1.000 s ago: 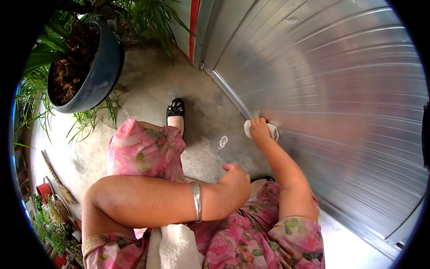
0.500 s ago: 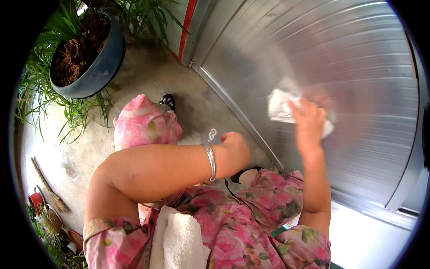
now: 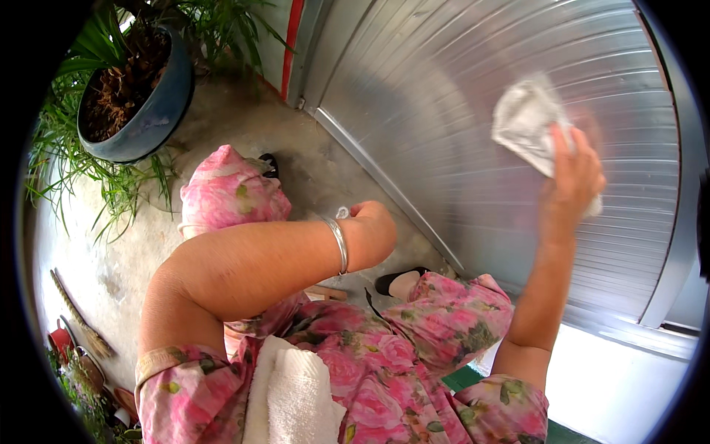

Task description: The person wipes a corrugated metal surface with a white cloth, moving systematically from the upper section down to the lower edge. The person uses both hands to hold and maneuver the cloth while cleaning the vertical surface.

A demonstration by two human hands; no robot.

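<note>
The right hand (image 3: 573, 174) grips a white cloth (image 3: 526, 118), which is partly bunched under the fingers, with a loose flap spreading beyond them. The cloth is against a ribbed silver metal panel (image 3: 458, 133), well apart from the panel's bottom edge, where it meets the floor; hand and cloth are slightly blurred. The left hand (image 3: 373, 235) is bent inward in front of the body, near that bottom edge; its fingers are mostly hidden, so I cannot tell whether it is closed. A silver bracelet (image 3: 339, 246) circles the left wrist. A white towel (image 3: 299, 392) lies against the pink floral clothing (image 3: 381, 355). Farther out, a blue-grey pot (image 3: 159, 103) with a plant stands toward the concrete floor's (image 3: 244, 111) far left corner, and a broom (image 3: 81, 318) lies near its left edge.
</note>
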